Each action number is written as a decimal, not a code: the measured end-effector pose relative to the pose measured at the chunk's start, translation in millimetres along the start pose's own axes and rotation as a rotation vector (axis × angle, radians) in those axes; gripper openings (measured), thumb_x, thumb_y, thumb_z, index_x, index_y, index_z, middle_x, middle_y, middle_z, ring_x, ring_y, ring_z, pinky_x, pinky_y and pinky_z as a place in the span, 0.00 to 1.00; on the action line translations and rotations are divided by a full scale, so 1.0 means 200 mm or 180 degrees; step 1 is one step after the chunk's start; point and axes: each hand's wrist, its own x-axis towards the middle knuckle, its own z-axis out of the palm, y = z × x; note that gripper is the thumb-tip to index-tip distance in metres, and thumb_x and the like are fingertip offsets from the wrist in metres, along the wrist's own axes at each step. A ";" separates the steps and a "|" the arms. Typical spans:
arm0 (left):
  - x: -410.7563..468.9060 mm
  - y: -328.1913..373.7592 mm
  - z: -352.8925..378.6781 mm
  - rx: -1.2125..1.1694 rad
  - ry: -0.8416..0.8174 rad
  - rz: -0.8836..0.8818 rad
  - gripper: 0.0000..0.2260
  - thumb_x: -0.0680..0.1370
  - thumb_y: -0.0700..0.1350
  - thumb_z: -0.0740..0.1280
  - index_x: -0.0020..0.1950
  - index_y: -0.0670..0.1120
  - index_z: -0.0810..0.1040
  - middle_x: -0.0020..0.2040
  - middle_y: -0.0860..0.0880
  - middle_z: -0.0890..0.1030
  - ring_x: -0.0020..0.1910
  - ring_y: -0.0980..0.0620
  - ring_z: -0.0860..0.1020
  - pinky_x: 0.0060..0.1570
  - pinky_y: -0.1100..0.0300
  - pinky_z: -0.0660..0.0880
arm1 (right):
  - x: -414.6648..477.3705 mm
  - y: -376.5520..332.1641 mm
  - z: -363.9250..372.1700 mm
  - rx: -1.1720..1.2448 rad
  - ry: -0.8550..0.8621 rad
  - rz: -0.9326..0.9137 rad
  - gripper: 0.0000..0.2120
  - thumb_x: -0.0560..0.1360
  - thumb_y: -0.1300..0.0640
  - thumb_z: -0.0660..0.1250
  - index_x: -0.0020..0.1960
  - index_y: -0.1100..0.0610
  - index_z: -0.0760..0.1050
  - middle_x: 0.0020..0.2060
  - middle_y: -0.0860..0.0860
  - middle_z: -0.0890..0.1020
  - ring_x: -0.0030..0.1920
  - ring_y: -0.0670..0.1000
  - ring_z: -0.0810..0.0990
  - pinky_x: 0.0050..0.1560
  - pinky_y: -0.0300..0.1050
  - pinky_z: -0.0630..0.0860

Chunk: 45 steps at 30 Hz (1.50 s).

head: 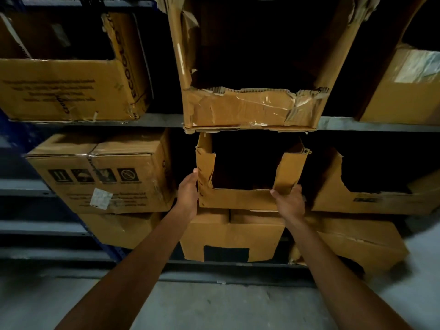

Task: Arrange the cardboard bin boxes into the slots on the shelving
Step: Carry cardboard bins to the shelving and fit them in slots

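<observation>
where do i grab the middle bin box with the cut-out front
Take the bin box low on both side walls, coming from the front. Its cut-away front leaves ragged strips that would likely bend; the lower corners look firmer, where the left hand and right hand sit.

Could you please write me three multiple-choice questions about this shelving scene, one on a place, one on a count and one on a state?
1. Where is the bin box that the left hand and right hand touch?
A) top row
B) directly below the torn taped box
C) on the floor
2. How many handling symbols stand in a row on the closed box at left?
A) two
B) four
C) six
3. What is the bin box's front like?
A) cut open
B) taped shut
C) crushed flat
Answers: 1 B, the torn box's base lies just above it; 2 B, four dark squares stand side by side; 3 A, the cut-out shows a dark inside.
</observation>
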 end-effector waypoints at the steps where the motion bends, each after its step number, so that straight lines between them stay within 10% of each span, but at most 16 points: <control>1: 0.00 0.00 0.00 0.0006 -0.0013 0.0023 0.11 0.84 0.53 0.58 0.57 0.52 0.78 0.54 0.53 0.83 0.54 0.54 0.80 0.45 0.60 0.74 | 0.01 0.00 0.01 0.0024 -0.0011 0.0012 0.22 0.76 0.50 0.70 0.63 0.57 0.65 0.55 0.55 0.78 0.55 0.59 0.77 0.50 0.50 0.74; 9: -0.09 0.04 -0.14 0.0058 -0.0182 -0.0027 0.09 0.83 0.49 0.60 0.61 0.50 0.76 0.57 0.51 0.81 0.60 0.51 0.77 0.65 0.50 0.70 | -0.12 -0.06 0.04 0.0771 0.0187 0.0649 0.34 0.76 0.54 0.69 0.76 0.56 0.57 0.60 0.56 0.76 0.58 0.60 0.76 0.59 0.53 0.74; 19: -0.48 0.13 -0.83 -0.0281 0.0473 -0.0214 0.11 0.84 0.45 0.59 0.53 0.41 0.78 0.53 0.40 0.84 0.52 0.45 0.82 0.56 0.51 0.77 | -0.84 -0.23 0.34 0.1238 -0.0346 0.0259 0.24 0.75 0.55 0.70 0.67 0.51 0.65 0.51 0.50 0.79 0.55 0.54 0.78 0.62 0.58 0.74; 29: -0.80 0.36 -1.44 -0.0239 0.1196 0.0244 0.12 0.83 0.45 0.60 0.55 0.40 0.79 0.49 0.43 0.85 0.51 0.46 0.83 0.47 0.56 0.78 | -1.38 -0.50 0.73 0.1065 -0.0972 -0.0035 0.30 0.76 0.53 0.69 0.75 0.53 0.61 0.65 0.56 0.75 0.57 0.54 0.78 0.60 0.54 0.77; 36: -0.73 0.51 -1.60 -0.0136 0.1415 0.0520 0.08 0.81 0.43 0.63 0.53 0.42 0.80 0.51 0.42 0.84 0.53 0.44 0.82 0.54 0.50 0.78 | -1.44 -0.70 0.89 0.1063 -0.1054 -0.0206 0.24 0.78 0.58 0.66 0.72 0.54 0.64 0.44 0.42 0.76 0.48 0.49 0.78 0.53 0.50 0.77; 45: -0.29 0.57 -1.67 0.0130 0.1640 0.0666 0.13 0.77 0.60 0.63 0.52 0.52 0.77 0.47 0.49 0.82 0.49 0.48 0.81 0.58 0.43 0.77 | -1.17 -0.84 1.10 0.0961 -0.0582 -0.0173 0.32 0.78 0.55 0.67 0.77 0.52 0.57 0.66 0.50 0.73 0.64 0.52 0.72 0.61 0.48 0.70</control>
